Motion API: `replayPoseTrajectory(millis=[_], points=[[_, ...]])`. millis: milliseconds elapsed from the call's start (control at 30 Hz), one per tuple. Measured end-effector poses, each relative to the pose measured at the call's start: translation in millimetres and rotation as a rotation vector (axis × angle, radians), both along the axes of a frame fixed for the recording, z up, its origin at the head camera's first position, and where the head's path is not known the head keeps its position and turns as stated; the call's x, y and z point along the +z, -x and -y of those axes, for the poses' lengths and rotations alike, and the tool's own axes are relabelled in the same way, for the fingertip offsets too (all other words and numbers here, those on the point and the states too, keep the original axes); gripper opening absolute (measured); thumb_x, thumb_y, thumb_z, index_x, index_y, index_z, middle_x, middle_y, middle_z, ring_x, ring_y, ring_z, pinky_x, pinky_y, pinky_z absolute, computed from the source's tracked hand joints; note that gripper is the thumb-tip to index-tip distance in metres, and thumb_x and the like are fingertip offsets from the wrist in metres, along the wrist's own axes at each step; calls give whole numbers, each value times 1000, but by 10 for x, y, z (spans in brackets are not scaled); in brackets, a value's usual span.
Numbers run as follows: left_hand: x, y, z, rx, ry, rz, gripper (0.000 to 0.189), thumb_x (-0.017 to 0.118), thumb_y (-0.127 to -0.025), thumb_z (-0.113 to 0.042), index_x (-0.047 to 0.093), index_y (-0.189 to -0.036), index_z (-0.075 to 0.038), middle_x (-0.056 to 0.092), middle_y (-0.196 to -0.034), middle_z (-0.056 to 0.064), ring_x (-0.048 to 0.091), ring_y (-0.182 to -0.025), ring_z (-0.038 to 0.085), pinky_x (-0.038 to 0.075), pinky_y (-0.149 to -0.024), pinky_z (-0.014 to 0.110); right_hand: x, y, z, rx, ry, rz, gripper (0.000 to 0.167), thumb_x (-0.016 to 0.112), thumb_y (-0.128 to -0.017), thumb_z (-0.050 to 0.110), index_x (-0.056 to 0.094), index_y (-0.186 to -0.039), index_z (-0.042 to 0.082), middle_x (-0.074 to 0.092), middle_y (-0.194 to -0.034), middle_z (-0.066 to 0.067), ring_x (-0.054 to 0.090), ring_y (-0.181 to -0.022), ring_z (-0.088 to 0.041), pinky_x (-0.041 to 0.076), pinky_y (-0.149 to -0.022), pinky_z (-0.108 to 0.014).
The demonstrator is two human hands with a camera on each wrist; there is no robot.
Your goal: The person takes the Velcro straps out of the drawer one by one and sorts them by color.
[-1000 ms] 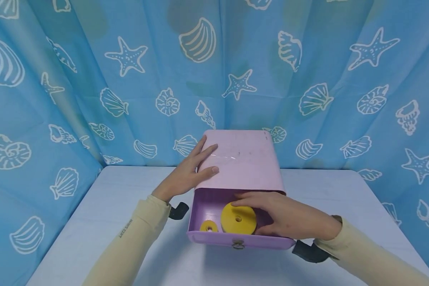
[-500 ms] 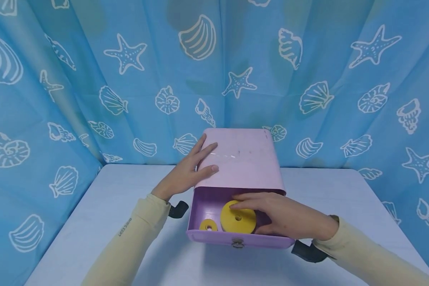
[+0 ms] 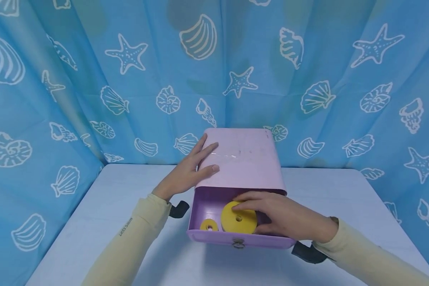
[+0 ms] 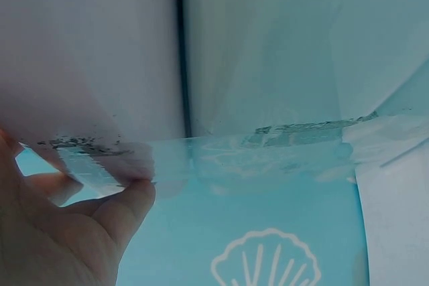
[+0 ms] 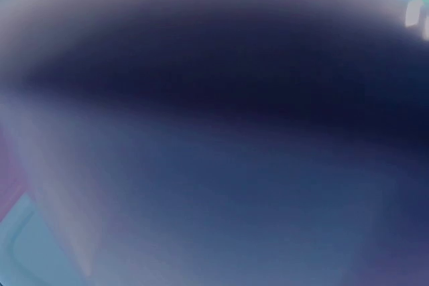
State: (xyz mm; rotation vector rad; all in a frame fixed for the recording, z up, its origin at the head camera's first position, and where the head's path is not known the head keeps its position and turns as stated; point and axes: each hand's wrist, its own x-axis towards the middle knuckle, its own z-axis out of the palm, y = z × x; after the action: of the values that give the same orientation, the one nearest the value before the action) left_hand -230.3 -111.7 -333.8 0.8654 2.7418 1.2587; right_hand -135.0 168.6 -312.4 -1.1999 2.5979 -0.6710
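Note:
A pale pink box [image 3: 246,163] stands on the table with its purple drawer [image 3: 214,237] pulled out toward me. My left hand [image 3: 186,172] rests on the left part of the box's top, fingers spread; in the left wrist view its thumb lies against the box. Inside the drawer, my right hand [image 3: 287,216] holds a thick yellow disc [image 3: 232,222] with a centre hole, fingers over its far edge and thumb at its right edge. Left of it lies a small yellow ring [image 3: 206,226]. The right wrist view is dark and blurred.
The drawer front carries a metal ring pull [image 3: 238,243]. A white cloth covers the table [image 3: 128,186]. Behind and to the left hangs a blue curtain [image 3: 143,123] with white shells and starfish. Clear tape [image 4: 281,155] with dark smudges crosses the box in the left wrist view.
Both hands, the drawer and the yellow disc stay practically in place. The whole head view shifts very slightly.

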Motion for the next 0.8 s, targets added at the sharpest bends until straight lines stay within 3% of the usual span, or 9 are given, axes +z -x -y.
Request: replayPoseTrajectory(millis=[233,500,633,800], points=[[12,-4,-10,5,-3,7,74,52,-94,-64,31,-158,-35,-2,-168,-15,7,-154,29,24,-109,71,20,1,-10,-16,47,6,53,78,-89,30,62,-139,23,56,-143,0,53,-130,-26,49,-101,-44],[7,-3,-7,-3,0,4,72,53,-95,-61,31,-158,-35,-2,-168,-13,8,-154,29,24,-109,70,12,13,-33,-26,154,88,49,72,-92,40,63,-138,23,59,-140,1,56,-127,-23,50,-101,-41],[4,-1,-2,-3,-2,6,72,52,-95,-61,31,-159,-35,-2,-168,-14,8,-154,29,25,-109,70,14,21,-45,-20,239,162,49,73,-92,38,64,-138,23,60,-139,5,56,-127,-19,50,-101,-38],[4,1,-3,-3,-1,4,73,52,-95,-61,31,-159,-34,-2,-168,-13,8,-154,30,25,-109,70,26,10,-54,-31,286,189,46,73,-93,33,64,-137,21,61,-137,5,58,-124,-17,51,-99,-35]])
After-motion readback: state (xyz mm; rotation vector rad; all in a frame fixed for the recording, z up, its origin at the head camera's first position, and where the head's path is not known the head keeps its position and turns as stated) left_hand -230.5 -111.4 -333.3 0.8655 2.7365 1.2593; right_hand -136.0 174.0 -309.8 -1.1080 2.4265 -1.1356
